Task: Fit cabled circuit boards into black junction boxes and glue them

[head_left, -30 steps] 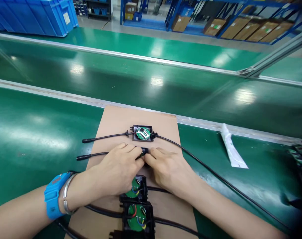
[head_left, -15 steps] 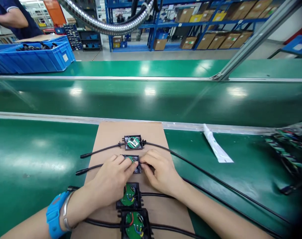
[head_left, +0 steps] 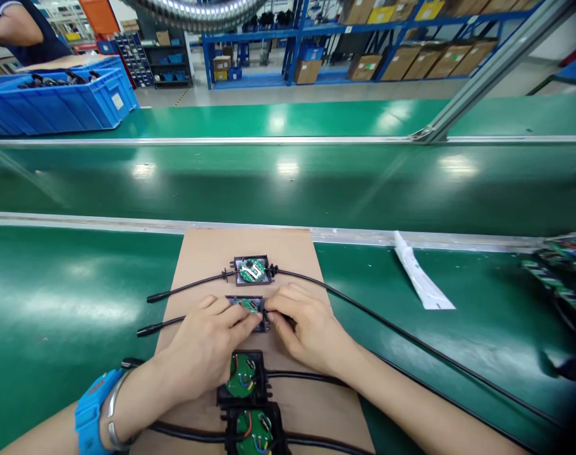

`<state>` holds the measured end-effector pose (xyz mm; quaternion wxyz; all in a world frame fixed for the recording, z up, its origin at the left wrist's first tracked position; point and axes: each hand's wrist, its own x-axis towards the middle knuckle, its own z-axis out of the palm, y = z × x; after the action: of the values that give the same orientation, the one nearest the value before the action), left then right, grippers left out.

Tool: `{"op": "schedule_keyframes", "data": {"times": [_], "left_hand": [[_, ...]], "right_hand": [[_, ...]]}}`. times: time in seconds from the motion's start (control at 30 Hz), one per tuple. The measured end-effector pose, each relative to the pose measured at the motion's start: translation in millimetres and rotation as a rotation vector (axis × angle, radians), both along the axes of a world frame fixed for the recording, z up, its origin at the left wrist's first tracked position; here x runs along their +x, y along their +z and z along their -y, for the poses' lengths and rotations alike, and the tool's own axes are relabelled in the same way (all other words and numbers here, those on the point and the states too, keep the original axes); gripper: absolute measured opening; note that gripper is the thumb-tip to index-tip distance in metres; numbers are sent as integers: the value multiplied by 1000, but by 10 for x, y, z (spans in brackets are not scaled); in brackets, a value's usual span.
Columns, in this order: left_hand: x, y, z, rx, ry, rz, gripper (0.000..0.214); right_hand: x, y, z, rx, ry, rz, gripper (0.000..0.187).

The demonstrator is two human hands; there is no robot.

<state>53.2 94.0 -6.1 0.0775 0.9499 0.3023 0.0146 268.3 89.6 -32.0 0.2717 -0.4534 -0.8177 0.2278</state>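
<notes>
Both my hands meet over a small black housing (head_left: 248, 304) with a round green circuit board, lying on a brown cardboard sheet (head_left: 207, 253). My left hand (head_left: 207, 344), with a blue wrist strap, pinches its left side with the fingers closed. My right hand (head_left: 306, 328) grips its right end, fingers curled. A black cable (head_left: 162, 324) runs left from this housing. Another such housing (head_left: 252, 270) with its cables lies just beyond. Two more housings (head_left: 243, 377) (head_left: 253, 431) sit nearer to me, under my wrists.
A white plastic packet (head_left: 423, 281) lies on the green bench to the right. Striped wire bundles (head_left: 560, 278) sit at the right edge. A green conveyor belt (head_left: 288, 183) runs beyond the metal rail. A blue crate (head_left: 55, 104) and another person's arm (head_left: 12, 28) are at far left.
The view has tipped up from the bench to show the shelves and crate. My hands have stayed on the same housing, whose green board now shows between my fingers.
</notes>
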Motion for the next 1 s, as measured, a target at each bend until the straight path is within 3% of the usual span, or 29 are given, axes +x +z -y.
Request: {"op": "schedule_keyframes", "data": {"times": [0.2,0.37,0.43,0.5,0.6,0.7,0.83,1.0], "left_hand": [[38,12,1,9,4,-19,60],[-34,77,42,-64,28,83,55],[-96,85,-61,-97,57,211,49],[-141,60,-259,-69,160,296,42],[-151,-11,-580,-28,332,250,26],[-143,-22,-718,-67,372,227,12],[-161,129,-667,-137,366,255,18],[-47,263,-692,-40,358,85,20]], "right_hand": [[-34,-17,30,24,-5,-10,18],[57,156,49,-54,78,55,16],[148,233,-34,-36,94,98,16],[233,242,-179,62,-10,136,17],[305,138,-387,148,-153,170,23],[321,94,-414,135,-137,153,28],[303,368,-236,69,-58,136,32],[175,699,-247,-37,75,303,34]]}}
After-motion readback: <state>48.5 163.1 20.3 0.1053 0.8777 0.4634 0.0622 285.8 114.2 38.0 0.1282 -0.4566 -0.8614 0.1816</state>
